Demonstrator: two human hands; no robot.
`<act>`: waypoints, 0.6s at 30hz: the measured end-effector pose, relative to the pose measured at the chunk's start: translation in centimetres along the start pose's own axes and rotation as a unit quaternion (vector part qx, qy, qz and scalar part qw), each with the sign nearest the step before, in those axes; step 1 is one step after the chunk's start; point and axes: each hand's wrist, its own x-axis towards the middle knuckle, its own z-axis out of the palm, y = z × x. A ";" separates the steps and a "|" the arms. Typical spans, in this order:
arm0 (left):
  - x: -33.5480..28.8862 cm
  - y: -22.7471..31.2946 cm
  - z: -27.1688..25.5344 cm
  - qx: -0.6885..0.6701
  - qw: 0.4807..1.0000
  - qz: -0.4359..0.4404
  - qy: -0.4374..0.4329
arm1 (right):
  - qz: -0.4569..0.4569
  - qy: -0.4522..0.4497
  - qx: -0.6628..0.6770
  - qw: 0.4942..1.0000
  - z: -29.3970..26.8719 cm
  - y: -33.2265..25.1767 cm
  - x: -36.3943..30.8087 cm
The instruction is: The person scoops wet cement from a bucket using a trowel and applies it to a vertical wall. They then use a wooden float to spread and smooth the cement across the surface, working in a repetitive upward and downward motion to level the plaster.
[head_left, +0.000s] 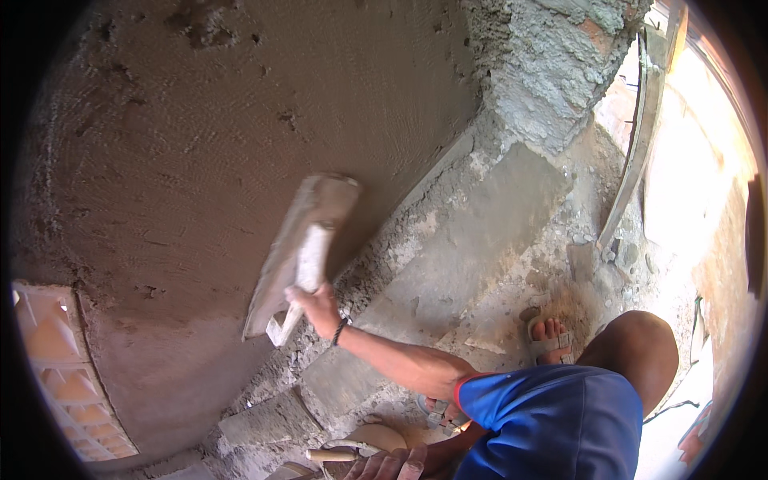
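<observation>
My right hand (pixel 317 310), with a dark band at the wrist, is closed around the pale handle of a long plastering float (pixel 290 252). The float lies tilted against the wet brown plaster wall (pixel 240 104), and its edges are slightly blurred. At the lower edge of the picture my left hand (pixel 388 466) is partly cut off. Its fingers are bent and close together, and what they hold is hidden. Just beside them is a trowel (pixel 332 454) with a light handle and a curved metal neck. A rounded tan piece (pixel 378 437) sits behind the fingers.
Rough grey mortar covers a ledge (pixel 520 56) at the top. Rubble and flat slabs (pixel 272 416) line the wall's foot. My sandalled feet (pixel 550 340) stand on dusty ground. A wooden plank (pixel 640 144) leans at the right. An openwork block (pixel 72 376) is at the left.
</observation>
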 end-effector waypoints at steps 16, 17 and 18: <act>0.2 0.2 0.2 0.013 1.000 -0.001 0.013 | -0.374 0.068 -0.010 0.925 5.7 -30.9 3.7; 0.3 0.1 0.1 0.014 1.000 -0.002 0.011 | -0.347 0.081 -0.001 0.934 3.8 -31.2 4.2; 0.3 0.1 0.0 0.014 1.000 -0.002 0.009 | -0.323 0.112 0.010 0.940 2.0 -30.7 5.0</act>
